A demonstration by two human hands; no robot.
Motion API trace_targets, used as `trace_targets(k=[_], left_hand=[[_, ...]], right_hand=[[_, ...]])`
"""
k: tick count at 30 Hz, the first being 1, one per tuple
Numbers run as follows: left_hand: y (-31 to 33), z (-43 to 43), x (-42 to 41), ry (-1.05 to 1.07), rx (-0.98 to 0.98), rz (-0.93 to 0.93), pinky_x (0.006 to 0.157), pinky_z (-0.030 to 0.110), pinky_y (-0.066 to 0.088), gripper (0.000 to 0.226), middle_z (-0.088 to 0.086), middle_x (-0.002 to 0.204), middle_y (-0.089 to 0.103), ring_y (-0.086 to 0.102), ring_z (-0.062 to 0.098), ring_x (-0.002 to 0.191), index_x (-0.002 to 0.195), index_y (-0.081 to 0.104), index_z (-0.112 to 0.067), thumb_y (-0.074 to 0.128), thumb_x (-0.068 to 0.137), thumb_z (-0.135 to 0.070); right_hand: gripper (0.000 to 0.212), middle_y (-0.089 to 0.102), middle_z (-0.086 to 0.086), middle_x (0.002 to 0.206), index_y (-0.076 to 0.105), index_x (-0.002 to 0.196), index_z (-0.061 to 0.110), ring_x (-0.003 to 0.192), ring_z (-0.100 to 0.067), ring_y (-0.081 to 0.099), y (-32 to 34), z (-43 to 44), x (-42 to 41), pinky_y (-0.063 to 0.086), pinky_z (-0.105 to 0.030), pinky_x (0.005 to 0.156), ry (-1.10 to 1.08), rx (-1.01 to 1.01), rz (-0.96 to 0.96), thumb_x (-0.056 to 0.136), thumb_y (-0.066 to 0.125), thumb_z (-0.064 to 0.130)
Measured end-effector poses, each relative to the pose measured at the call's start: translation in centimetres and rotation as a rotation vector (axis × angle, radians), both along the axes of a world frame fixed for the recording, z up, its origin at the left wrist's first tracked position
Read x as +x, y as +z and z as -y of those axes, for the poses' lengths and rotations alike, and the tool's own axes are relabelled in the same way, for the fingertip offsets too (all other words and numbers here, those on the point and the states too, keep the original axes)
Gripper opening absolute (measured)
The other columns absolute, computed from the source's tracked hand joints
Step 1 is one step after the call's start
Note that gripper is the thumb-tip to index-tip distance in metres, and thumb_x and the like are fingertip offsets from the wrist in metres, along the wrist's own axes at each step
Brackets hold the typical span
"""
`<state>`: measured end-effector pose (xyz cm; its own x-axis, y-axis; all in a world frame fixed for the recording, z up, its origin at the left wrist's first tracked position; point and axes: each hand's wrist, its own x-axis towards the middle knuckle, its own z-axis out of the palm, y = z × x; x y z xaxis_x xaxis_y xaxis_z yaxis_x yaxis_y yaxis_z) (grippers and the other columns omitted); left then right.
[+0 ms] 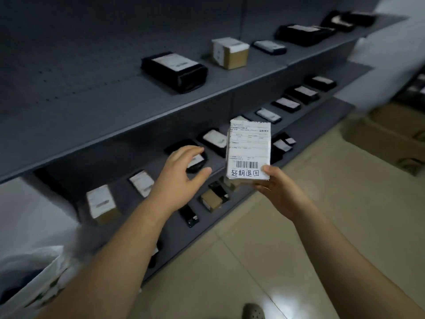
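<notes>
My right hand (279, 189) grips a small parcel (249, 148) by its lower edge, thumb on the front, holding it upright in front of the grey shelves. Its white shipping label shows a barcode and handwritten characters. My left hand (181, 178) hovers with relaxed, spread fingers just left of the parcel, above the middle shelf (128, 180) and a black bagged parcel (195, 161), holding nothing.
Grey metal shelving holds several black bagged parcels and small cardboard boxes: a black bag (174, 71) and a box (230, 52) on the upper shelf, a box (102, 203) on the middle one. A white sack (30, 279) sits lower left. Cardboard boxes (388, 139) stand on the tiled floor at right.
</notes>
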<state>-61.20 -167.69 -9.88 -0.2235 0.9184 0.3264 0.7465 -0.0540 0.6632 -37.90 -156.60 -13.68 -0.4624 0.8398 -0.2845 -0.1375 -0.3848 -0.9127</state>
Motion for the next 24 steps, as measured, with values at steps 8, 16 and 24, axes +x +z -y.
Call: trace_targets(k=[8,16,24], left_hand=[[1.9,-17.3,16.7,-0.414,0.003,0.004,0.104,0.023,0.033,0.043,-0.016,0.133,0.046,0.041,0.002,0.124,0.132,0.053,-0.025,0.062,0.092,-0.035],[3.9,-32.6,30.0,-0.58,0.039,0.015,0.104,0.026,0.036,0.042,-0.015,0.133,0.049,0.044,0.001,0.122,0.131,0.054,-0.027,0.062,0.091,-0.036],[3.5,-49.7,35.4,-0.613,0.062,0.048,0.096,0.004,0.03,0.041,-0.018,0.129,0.049,0.042,-0.009,0.117,0.13,0.056,-0.025,0.064,0.09,-0.033]], right_hand=[[0.043,0.07,-0.005,0.105,0.066,0.112,0.008,0.097,-0.016,0.06,1.3,-7.2,18.0,0.045,-0.037,0.105,-0.439,0.048,-0.086,0.075,0.064,0.031],[0.049,0.071,-0.008,0.111,0.064,0.117,0.004,0.103,-0.017,0.063,3.3,-18.6,31.6,0.048,-0.034,0.103,-0.611,0.13,-0.125,0.076,0.065,0.031],[0.044,0.073,-0.006,0.107,0.065,0.112,0.007,0.099,-0.015,0.065,3.5,-34.5,36.5,0.051,-0.031,0.097,-0.654,0.15,-0.112,0.075,0.065,0.031]])
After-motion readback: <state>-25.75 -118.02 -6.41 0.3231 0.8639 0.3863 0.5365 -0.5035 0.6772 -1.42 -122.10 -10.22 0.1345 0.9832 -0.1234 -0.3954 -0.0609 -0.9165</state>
